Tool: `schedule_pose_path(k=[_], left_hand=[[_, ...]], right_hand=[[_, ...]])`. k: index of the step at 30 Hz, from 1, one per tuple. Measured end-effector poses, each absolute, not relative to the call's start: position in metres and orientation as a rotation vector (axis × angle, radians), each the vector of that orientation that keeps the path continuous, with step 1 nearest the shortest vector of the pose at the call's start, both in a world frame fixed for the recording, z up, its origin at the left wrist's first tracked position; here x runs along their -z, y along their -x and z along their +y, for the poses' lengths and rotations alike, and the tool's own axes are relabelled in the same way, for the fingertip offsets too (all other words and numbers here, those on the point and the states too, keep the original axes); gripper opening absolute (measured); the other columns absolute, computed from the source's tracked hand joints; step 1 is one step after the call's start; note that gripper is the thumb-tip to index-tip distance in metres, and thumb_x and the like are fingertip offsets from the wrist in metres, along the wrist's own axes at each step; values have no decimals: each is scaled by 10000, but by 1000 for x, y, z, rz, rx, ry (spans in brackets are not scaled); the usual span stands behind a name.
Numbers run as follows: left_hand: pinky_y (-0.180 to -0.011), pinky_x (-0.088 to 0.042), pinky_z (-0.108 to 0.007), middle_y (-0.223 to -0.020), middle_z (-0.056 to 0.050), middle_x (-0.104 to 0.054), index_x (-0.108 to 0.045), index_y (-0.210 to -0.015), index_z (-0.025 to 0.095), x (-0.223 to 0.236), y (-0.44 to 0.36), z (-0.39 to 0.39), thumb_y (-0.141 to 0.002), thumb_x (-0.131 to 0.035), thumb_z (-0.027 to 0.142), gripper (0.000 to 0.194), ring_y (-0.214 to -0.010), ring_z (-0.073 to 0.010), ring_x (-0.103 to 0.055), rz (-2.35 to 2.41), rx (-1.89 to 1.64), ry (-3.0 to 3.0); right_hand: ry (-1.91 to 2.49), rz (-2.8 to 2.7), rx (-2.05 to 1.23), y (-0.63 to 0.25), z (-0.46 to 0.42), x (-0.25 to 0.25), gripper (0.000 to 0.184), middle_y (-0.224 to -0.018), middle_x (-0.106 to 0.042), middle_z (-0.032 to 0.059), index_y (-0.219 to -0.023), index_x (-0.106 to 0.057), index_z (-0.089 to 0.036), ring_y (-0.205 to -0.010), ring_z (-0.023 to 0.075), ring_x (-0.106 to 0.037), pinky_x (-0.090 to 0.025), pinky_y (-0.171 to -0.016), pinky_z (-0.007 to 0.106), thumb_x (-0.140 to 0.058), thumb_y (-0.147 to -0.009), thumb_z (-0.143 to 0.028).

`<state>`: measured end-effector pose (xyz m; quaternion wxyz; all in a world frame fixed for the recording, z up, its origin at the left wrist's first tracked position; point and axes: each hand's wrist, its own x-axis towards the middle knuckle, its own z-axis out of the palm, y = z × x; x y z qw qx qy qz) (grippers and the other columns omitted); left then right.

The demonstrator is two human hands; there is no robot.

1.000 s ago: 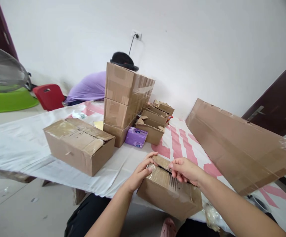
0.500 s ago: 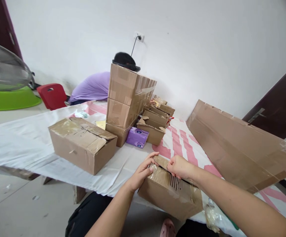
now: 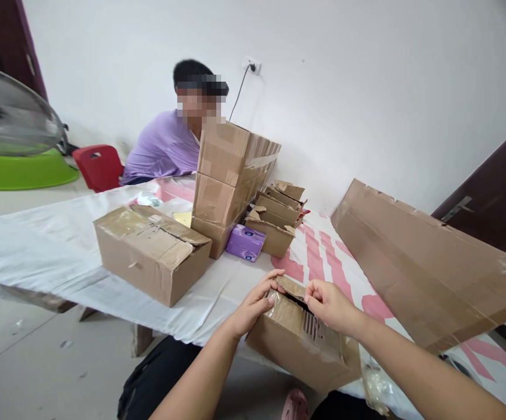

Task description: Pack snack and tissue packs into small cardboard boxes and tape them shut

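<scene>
A worn brown cardboard box (image 3: 297, 356) with torn tape and ragged top flaps sits at the table's near edge. My left hand (image 3: 255, 300) is wrapped over its left top corner, thumb on the near side and fingers on the far side. At the top gap, my right hand (image 3: 329, 303) is closed with its fingertips at the edge of a lifted flap (image 3: 291, 287). A dark slit shows under that flap; the box's contents are hidden. Crumpled clear tape (image 3: 375, 385) lies by the box's right side.
Another taped box (image 3: 148, 251) stands to the left. Stacked cartons (image 3: 218, 175), a purple box (image 3: 245, 242) and open cartons (image 3: 273, 230) stand farther back. A large cardboard panel (image 3: 419, 262) leans at right. Across the table sits a person in a purple shirt (image 3: 161, 146).
My right hand has moved slightly right along the flap, and the flap edge shows more. The person across has raised their head from behind the stack. The view has shifted slightly.
</scene>
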<state>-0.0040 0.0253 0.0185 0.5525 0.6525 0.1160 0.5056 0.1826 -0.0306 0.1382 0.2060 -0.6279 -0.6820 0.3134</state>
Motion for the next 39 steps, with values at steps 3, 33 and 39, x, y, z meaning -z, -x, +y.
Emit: schedule_pose_path(k=[3, 33, 39], left_hand=[[-1102, -231, -431, -1475, -116, -364, -611, -981, 187, -19, 4, 25, -824, -540, 406, 279, -1356, -331, -321, 267, -1192, -1547], [-1152, -160, -461, -1522, -84, -340, -612, -1048, 210, -14, 0, 21, -860, -510, 481, 345, -1403, -354, -257, 347, -1258, -1518], [-1141, -182, -492, -1504, -128, -348, -645, -1013, 183, -18, 5, 18, -873, -482, 563, 437, -1396, -361, -265, 371, -1281, -1577]], right_hand=[[1670, -1937, -843, -183, -36, -140, 112, -486, -406, -99, -713, -442, -221, -433, 67, -354, -246, -431, 190, -516, -761, -290], [2589, -1517, -17, -390, -132, -7, 109, -716, -673, 46, -673, -601, -222, -711, 227, -650, -413, -620, 303, -561, -769, -255], [2350, -1621, 87, -374, -128, -26, 255, -985, -683, 75, -908, -633, -218, -954, 213, -633, -462, -843, 329, -382, -868, -209]])
